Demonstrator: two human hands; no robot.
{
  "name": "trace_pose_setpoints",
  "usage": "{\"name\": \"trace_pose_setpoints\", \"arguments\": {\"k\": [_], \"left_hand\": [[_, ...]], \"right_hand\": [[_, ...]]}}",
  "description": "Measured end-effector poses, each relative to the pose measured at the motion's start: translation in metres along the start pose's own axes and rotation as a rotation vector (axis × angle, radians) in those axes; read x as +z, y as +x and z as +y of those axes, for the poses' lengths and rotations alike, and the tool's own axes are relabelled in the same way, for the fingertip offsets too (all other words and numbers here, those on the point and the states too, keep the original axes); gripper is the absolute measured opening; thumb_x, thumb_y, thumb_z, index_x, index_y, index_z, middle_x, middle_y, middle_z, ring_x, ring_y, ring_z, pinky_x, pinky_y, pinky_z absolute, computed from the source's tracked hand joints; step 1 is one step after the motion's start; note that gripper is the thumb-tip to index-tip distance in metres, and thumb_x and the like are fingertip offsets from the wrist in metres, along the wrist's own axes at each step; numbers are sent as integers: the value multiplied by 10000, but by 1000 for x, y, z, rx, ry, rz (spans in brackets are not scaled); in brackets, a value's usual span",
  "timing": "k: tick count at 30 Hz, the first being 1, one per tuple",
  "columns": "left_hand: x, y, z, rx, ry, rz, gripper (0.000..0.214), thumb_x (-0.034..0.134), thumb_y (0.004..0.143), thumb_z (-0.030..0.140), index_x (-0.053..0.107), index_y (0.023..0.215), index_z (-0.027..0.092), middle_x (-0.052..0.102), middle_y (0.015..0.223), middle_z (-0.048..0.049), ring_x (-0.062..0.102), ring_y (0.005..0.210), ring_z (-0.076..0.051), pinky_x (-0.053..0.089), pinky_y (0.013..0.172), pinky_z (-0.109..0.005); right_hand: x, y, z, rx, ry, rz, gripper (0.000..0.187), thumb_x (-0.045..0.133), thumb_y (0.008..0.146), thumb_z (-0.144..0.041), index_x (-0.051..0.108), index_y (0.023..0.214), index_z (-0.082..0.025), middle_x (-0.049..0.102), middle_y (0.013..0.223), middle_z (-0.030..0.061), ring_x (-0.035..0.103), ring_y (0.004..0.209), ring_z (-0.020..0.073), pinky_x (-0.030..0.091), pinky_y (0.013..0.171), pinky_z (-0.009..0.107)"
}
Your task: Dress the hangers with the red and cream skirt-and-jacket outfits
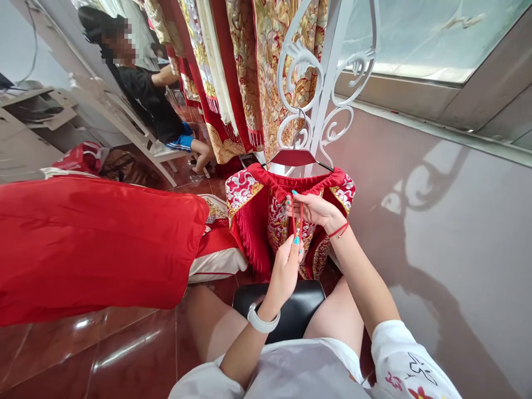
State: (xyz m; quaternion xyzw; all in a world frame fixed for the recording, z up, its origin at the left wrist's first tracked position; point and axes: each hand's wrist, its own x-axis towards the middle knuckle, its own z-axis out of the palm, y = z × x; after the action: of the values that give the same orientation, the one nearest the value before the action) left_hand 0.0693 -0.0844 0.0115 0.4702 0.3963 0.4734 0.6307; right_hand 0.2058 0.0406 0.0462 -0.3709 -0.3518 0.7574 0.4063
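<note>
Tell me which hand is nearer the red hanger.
Right: the right hand is just below the red hanger; the left hand is farther down, pinching the red cord.

A smooth, mauve-grey wall (490,221) fills the right side, bearing a scroll-shaped shadow high up and a broad dark one lower down. Above it runs a pale sill (432,129), then a grey-brown window frame (415,95) around a cloudy, greenish-white pane (394,39). A white metal rack post (327,72) with curled scrollwork stands near the wall. At far left, a white desk (20,147) with open compartments stands against a pale bluish wall (16,39), a thin cable (35,39) hanging above the desk's back edge. Beyond the desk's right corner is a white slatted chair (93,97). Glossy reddish-brown floor tiles (137,377) reflect bright white streaks.
</note>
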Motion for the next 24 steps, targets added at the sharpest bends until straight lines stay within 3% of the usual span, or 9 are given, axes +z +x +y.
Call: {"name": "trace_pose_setpoints", "arguments": {"k": [2,5,8,10,14,18,21,24], "left_hand": [[2,-8,4,-20,-4,-7,598,543,789,831,468,770,238,359,686,25,310,569,-120,331,497,-261],[4,-11,-7,-57,-29,5,622,543,765,855,450,758,240,337,674,29,304,559,-118,324,491,-262],[4,-5,-25,-105,-61,20,621,571,754,846,434,752,241,344,670,28,352,570,-119,346,495,-249],[4,-1,-29,-125,-77,14,588,598,769,811,457,781,240,373,673,25,406,598,-122,386,522,-236],[8,-3,-11,-86,-99,11,562,603,806,769,502,833,216,405,682,29,442,630,-109,434,584,-211],[14,-14,-1,-32,-55,11,577,535,843,779,487,838,204,346,692,48,346,593,-87,383,556,-200],[4,-12,-22,-39,28,9,587,478,858,792,444,809,208,316,685,57,287,582,-89,311,516,-205],[-28,7,-43,-58,173,-48,555,437,892,753,415,764,214,350,655,56,313,573,-97,306,522,-217]], "right_hand": [[2,1,-7,-16,16,10,151,570,988,-172,622,846,-167,688,731,13,686,711,129,613,901,363],[9,1,0,27,70,82,178,509,1005,-135,593,852,-170,667,730,2,660,675,113,622,866,354],[15,3,12,119,132,113,275,411,1032,-111,527,791,-176,564,632,-35,551,537,73,602,682,241],[14,6,11,162,154,78,294,392,1031,-99,473,764,-191,470,583,-61,465,478,59,524,544,171],[6,15,-19,168,151,52,243,437,990,-47,434,801,-200,457,613,-57,444,498,57,443,471,140],[4,25,-36,104,165,32,270,414,974,-5,390,802,-211,422,599,-64,390,474,52,400,446,126],[4,31,-22,102,125,-24,303,414,996,-63,324,757,-227,297,553,-89,258,422,55,292,380,128],[2,35,-6,73,12,-20,321,437,1005,-124,307,731,-228,253,534,-98,201,419,60,258,381,135]]}}
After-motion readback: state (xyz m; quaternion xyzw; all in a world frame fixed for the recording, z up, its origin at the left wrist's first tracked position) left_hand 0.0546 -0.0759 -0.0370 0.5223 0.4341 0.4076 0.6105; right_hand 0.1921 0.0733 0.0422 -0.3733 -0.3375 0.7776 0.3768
